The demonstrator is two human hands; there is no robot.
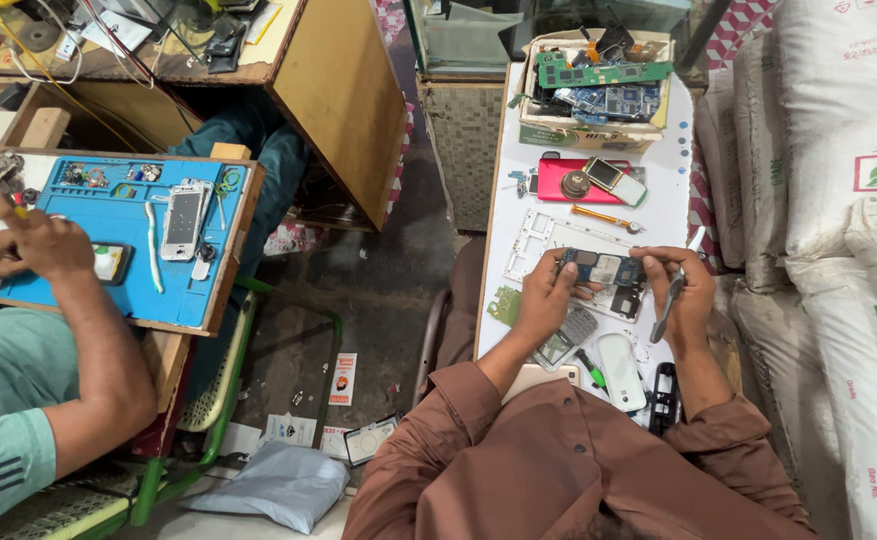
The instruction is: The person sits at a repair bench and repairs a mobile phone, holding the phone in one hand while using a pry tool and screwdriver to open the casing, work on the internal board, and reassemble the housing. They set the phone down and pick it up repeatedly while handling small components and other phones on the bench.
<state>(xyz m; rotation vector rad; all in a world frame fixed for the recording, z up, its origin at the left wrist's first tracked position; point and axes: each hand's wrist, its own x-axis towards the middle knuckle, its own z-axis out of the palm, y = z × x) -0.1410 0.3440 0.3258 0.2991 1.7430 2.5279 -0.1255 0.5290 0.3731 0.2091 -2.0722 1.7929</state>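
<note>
Our left hand (548, 290) grip is clamped on the circuit board (600, 268), lying crosswise just left of our right hand (686, 290), clamped on tweezers (669, 300).

We see the scene in even, soft daylight, bright enough that colours read cleanly. The white table (658, 190) and the white sacks (838, 120) at the right are the brightest areas, close to washed out but still showing detail. Shadows are faint and short; the darkest patch lies under the wooden desk (343, 90) and along the floor between the two work places. Focus is sharp across the middle. The wide lens bends straight lines toward the edges, and the brown shirt (568, 470) at the bottom looks stretched and slightly soft.
</note>
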